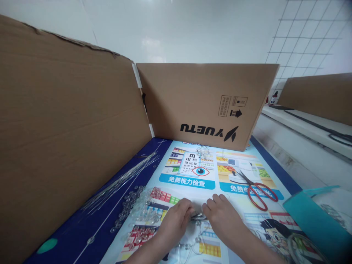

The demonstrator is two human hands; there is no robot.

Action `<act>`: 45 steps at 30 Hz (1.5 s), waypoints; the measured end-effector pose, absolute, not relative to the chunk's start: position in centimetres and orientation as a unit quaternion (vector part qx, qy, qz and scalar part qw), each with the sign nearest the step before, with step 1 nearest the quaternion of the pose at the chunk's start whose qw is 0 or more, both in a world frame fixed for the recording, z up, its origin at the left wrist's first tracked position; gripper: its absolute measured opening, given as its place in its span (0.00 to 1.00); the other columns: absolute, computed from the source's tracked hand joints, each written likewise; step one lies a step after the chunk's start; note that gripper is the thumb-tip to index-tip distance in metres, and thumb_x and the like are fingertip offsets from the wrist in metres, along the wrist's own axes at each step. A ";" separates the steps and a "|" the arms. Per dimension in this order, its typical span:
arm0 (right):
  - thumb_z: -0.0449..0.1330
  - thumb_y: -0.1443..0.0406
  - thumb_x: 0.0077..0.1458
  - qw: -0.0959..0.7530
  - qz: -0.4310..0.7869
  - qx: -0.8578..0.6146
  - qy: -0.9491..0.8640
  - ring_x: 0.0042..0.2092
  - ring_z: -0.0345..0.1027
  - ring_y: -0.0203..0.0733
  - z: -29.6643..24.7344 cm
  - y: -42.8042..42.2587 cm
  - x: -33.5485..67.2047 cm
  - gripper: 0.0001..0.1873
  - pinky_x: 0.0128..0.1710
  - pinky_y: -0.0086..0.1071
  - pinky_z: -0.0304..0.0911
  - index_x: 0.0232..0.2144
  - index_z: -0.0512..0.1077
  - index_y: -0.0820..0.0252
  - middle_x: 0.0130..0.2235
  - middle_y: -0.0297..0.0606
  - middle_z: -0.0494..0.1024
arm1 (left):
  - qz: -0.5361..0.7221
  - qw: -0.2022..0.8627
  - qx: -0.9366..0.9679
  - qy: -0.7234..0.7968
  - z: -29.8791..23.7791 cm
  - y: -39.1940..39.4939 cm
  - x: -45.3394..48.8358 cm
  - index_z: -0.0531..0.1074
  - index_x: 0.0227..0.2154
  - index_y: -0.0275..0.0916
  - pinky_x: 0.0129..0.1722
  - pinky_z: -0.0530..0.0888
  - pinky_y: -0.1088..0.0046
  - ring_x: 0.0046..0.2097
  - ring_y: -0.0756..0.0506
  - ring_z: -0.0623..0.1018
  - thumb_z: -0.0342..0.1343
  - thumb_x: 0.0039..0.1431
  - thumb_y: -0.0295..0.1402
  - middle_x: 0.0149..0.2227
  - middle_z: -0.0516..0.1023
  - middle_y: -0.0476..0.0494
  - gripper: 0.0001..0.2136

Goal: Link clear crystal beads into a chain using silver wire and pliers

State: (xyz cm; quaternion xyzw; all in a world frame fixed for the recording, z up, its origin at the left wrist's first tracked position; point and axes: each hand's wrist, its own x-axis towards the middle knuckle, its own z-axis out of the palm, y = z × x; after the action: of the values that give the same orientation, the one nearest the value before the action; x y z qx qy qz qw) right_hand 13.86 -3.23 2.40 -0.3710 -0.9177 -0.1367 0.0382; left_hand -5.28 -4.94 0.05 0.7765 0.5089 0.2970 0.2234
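My left hand (176,217) and my right hand (221,216) meet at the near middle of the table, fingers curled together around a small clear bead-and-wire piece (198,216) pinched between them. A wire strand with clear beads (192,245) trails below the hands toward me. A heap of clear beads (139,207) lies just left of my left hand. A bundle of thin silver wires (123,179) lies further left on the blue table edge.
Red-handled scissors (257,190) lie to the right on the printed poster mat (189,172). A finished bead cluster (203,151) sits at the back. Cardboard walls (203,102) close off the left and back. A teal box (316,220) stands near right.
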 end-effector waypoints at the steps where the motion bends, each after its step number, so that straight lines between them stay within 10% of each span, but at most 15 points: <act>1: 0.58 0.73 0.50 0.035 -0.136 -0.371 -0.918 0.34 0.57 0.43 2.5 -3.2 13.8 0.06 0.33 0.38 0.46 0.29 0.66 0.59 0.28 0.35 0.68 | 0.298 0.225 0.776 0.508 0.1 -5.0 -5.2 0.62 0.30 0.40 0.31 0.63 0.74 0.32 0.47 0.69 0.39 0.63 0.32 0.29 0.69 0.48 0.09; 45: 0.56 0.73 0.50 0.035 -0.064 -0.387 -0.919 0.38 0.56 0.41 2.7 -1.8 15.6 0.06 0.37 0.36 0.45 0.27 0.68 0.58 0.29 0.35 0.68 | 0.328 0.265 0.807 0.414 0.2 -5.3 -5.9 0.61 0.31 0.40 0.31 0.62 0.76 0.31 0.49 0.66 0.40 0.59 0.23 0.29 0.65 0.49 0.08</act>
State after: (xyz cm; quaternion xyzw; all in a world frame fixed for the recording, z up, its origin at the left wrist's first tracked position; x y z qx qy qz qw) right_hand 15.59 -1.80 2.67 -0.3870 -0.9192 -0.0638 0.0352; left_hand -5.93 -5.32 0.20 0.8067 0.4141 0.3281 0.2648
